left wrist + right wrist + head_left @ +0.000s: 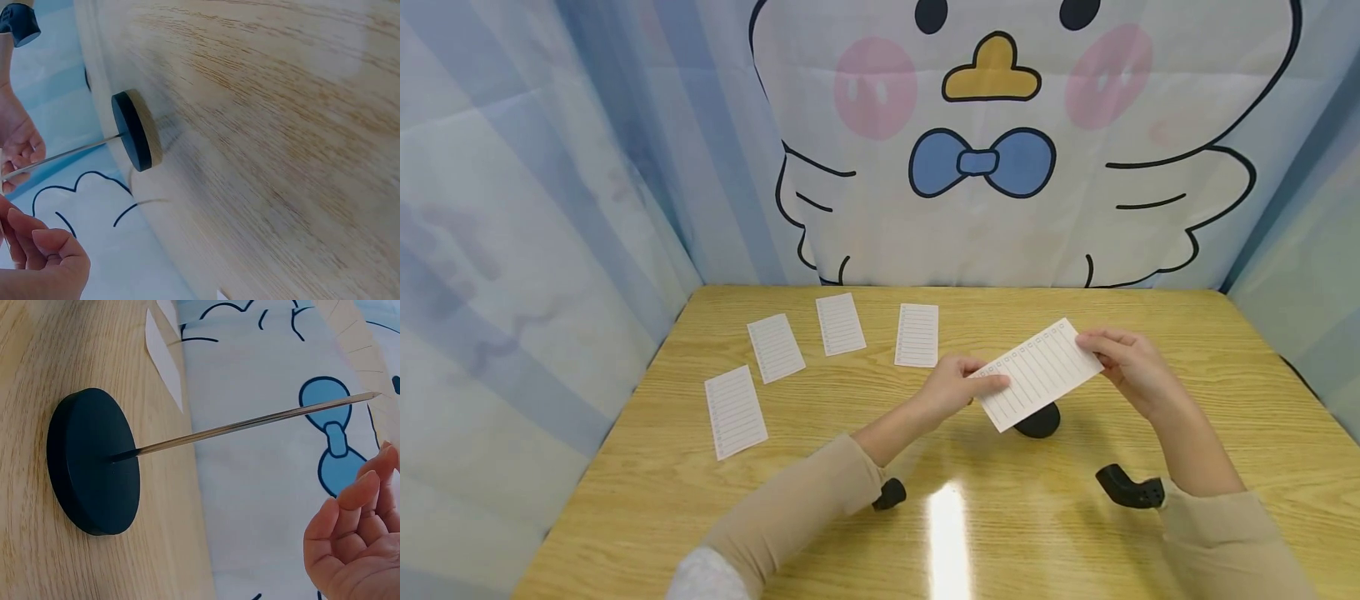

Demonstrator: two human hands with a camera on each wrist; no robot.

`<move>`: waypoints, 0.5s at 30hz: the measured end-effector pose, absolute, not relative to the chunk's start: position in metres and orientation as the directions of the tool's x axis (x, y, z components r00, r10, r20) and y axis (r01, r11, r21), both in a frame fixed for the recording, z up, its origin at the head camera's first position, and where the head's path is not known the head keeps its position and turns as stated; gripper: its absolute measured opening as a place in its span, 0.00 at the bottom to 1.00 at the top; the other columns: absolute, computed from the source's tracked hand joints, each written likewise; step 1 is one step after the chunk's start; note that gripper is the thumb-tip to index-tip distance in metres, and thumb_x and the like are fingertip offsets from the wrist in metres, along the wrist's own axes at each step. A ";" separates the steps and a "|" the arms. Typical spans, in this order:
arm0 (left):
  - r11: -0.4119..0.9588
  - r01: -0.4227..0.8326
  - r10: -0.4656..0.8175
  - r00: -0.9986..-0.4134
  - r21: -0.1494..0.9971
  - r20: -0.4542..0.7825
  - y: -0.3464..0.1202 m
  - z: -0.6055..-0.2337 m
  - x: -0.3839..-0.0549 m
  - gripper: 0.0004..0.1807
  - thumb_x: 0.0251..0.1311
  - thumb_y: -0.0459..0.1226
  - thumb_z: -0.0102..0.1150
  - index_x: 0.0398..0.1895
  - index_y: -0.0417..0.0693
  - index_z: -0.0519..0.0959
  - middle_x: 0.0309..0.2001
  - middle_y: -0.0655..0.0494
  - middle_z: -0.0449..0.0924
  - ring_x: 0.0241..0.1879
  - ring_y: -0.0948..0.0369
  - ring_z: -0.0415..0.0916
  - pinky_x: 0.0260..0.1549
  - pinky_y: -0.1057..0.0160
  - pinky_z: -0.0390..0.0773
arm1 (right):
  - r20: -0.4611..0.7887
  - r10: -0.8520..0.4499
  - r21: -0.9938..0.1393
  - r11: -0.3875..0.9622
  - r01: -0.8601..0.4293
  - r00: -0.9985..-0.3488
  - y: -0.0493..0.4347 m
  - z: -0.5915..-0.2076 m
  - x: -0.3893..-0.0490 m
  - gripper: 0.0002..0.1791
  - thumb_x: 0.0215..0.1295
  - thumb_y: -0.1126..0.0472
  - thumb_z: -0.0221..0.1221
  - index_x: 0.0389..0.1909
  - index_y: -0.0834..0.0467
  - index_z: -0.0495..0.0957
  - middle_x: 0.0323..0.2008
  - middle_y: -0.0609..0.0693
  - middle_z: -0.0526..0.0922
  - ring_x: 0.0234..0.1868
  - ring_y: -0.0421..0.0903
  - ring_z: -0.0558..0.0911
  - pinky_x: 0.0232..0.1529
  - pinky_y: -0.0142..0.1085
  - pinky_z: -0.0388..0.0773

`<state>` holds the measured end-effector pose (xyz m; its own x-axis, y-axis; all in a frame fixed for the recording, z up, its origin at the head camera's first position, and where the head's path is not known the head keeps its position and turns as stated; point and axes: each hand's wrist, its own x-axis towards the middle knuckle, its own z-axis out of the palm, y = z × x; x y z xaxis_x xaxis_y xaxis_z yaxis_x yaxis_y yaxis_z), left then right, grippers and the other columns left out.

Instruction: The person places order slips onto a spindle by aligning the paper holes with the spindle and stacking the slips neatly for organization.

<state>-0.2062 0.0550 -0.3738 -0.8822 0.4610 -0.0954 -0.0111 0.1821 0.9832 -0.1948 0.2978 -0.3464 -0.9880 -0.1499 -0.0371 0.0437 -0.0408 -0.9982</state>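
A lined paper slip (1037,375) with a row of small boxes along one edge is held level-ish and tilted above the table by both hands. My left hand (951,385) pinches its left end, thumb on top. The right hand (1135,367) pinches the opposite end between thumb and fingers. Below the slip stands a bill spike; its round black base (1039,421) shows partly from above. In the right wrist view its thin metal rod (250,424) rises from the base to a point right at the slip's underside.
Several similar lined slips lie on the wooden table, among them one at the far left (736,412) and one near the back middle (917,335). A printed curtain (977,233) hangs behind the table. Black wrist devices (1131,487) sit at both cuffs.
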 end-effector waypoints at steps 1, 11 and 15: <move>0.187 -0.021 0.459 -0.882 0.982 -0.106 0.055 -0.374 -0.206 0.13 0.55 0.40 0.62 0.38 0.39 0.82 0.27 0.54 0.82 0.20 0.66 0.65 0.17 0.72 0.60 | -0.035 -0.157 -0.998 -0.043 0.042 -0.987 0.298 -0.347 -0.195 0.11 0.65 0.64 0.53 0.28 0.52 0.83 0.28 0.43 0.81 0.29 0.37 0.79 0.34 0.26 0.73; 0.167 -0.029 0.483 -0.869 0.985 -0.107 0.055 -0.378 -0.207 0.13 0.56 0.37 0.62 0.40 0.37 0.81 0.29 0.51 0.82 0.21 0.67 0.67 0.18 0.72 0.61 | -0.054 -0.204 -0.994 -0.082 0.072 -0.977 0.299 -0.352 -0.195 0.13 0.66 0.66 0.51 0.29 0.52 0.83 0.28 0.43 0.83 0.29 0.37 0.81 0.34 0.26 0.74; 0.158 0.001 0.498 -0.864 0.987 -0.079 0.055 -0.381 -0.207 0.13 0.55 0.36 0.62 0.39 0.35 0.81 0.30 0.49 0.82 0.22 0.68 0.71 0.23 0.68 0.69 | -0.066 -0.217 -0.996 -0.051 0.079 -0.974 0.300 -0.352 -0.195 0.13 0.66 0.65 0.51 0.29 0.51 0.82 0.29 0.43 0.83 0.30 0.37 0.80 0.34 0.26 0.73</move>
